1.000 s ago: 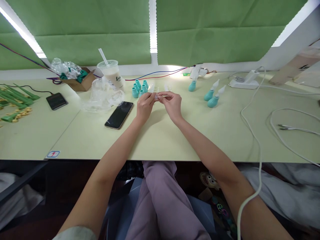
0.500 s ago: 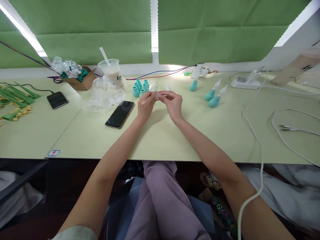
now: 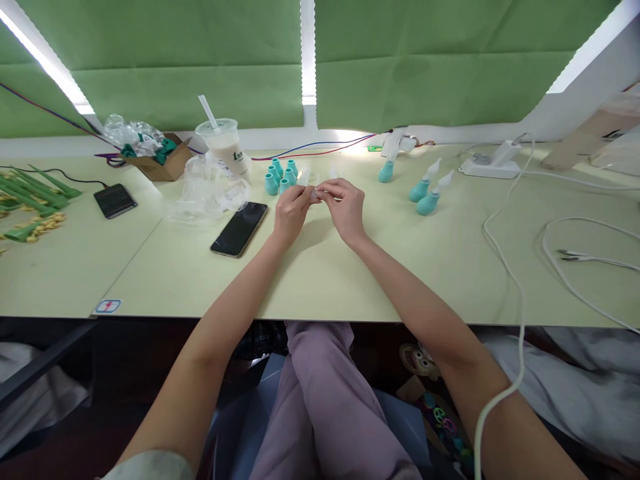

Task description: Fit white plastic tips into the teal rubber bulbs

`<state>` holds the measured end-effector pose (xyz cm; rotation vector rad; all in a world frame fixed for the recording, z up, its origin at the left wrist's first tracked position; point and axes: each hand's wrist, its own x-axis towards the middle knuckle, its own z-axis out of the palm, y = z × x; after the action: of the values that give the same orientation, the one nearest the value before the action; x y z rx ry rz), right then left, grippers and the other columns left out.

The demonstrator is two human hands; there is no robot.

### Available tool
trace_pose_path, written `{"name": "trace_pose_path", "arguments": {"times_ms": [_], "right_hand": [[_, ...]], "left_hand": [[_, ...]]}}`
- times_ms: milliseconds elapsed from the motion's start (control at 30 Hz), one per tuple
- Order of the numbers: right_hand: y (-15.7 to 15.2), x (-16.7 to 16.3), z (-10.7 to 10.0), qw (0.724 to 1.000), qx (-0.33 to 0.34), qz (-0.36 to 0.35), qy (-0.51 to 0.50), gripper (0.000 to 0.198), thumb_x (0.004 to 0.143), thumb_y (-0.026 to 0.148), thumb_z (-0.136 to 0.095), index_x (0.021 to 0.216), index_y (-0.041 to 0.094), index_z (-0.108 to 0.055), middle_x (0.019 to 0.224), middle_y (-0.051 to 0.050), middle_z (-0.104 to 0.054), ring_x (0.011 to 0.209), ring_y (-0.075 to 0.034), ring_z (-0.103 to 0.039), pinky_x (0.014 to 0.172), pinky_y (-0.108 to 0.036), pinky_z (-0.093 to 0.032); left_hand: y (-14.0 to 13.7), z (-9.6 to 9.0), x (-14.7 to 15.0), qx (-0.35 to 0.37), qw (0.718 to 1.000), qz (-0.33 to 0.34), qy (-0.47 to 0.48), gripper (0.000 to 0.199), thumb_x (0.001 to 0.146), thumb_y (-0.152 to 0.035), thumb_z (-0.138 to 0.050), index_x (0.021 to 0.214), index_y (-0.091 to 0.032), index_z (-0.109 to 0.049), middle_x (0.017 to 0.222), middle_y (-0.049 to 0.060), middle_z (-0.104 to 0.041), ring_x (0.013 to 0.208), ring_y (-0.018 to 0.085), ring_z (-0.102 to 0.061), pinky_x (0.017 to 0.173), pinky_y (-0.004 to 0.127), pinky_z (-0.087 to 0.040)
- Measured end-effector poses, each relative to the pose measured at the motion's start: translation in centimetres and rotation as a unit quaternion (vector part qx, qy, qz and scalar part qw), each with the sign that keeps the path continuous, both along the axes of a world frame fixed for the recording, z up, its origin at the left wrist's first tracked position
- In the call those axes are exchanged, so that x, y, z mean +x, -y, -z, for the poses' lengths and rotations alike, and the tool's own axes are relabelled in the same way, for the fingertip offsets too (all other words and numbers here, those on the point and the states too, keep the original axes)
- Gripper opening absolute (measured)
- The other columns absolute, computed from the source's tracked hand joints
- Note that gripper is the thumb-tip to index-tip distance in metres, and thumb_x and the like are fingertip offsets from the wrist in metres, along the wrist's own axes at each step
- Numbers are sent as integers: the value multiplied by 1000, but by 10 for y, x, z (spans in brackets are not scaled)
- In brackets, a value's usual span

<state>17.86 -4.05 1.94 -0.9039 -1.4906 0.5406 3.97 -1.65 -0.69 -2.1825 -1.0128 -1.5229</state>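
Grip: left hand (image 3: 291,208) and right hand (image 3: 346,207) both pinched on small translucent piece (image 3: 314,195) | Position: between the hands, near teal bulb cluster (image 3: 271,185) | Change: I observe almost none over last second | Judgement: handling in progress, piece unreleased

White glare in the gaps (image 3: 309,73) between green blinds (image 3: 190,93), dimness beneath the table (image 3: 350,287).
A soft shadow lies beside the left hand (image 3: 291,210), whose clear piece (image 3: 315,195) looks indistinct; wide-angle distortion stretches the far-right cup (image 3: 587,137).
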Motion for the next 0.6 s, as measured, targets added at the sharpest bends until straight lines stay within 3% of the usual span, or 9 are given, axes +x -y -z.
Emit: {"name": "trace_pose_path", "arguments": {"times_ms": [133,300,600], "right_hand": [[-7,4,-1,992,-84,-59,-69,20,71,39,-69,69,19,-70,79,-3,-68,77,-16,-65,77,-32,-55],[-9,10,-2,954,-216,-141,-154,25,59,36,-79,74,18,-68,77,0,-69,78,-15,-67,81,-34,-55],[-12,18,0,911,-283,-230,-191,34,53,35,-86,79,18,-72,84,-3,-73,89,-18,-68,88,-34,-53]], "left_hand": [[-1,0,-2,4,1000,-4,-12,23,92,-37,-46,87,-22,-63,72,1,-60,68,12,-54,65,26,-39],[-1,-2,-2,-1,1000,-4,-20,26,93,-37,-43,86,-21,-62,72,1,-60,67,13,-53,64,28,-39],[-1,0,-1,-14,999,11,-27,25,94,-37,-40,92,-22,-61,76,1,-59,71,13,-55,68,28,-40]]}}
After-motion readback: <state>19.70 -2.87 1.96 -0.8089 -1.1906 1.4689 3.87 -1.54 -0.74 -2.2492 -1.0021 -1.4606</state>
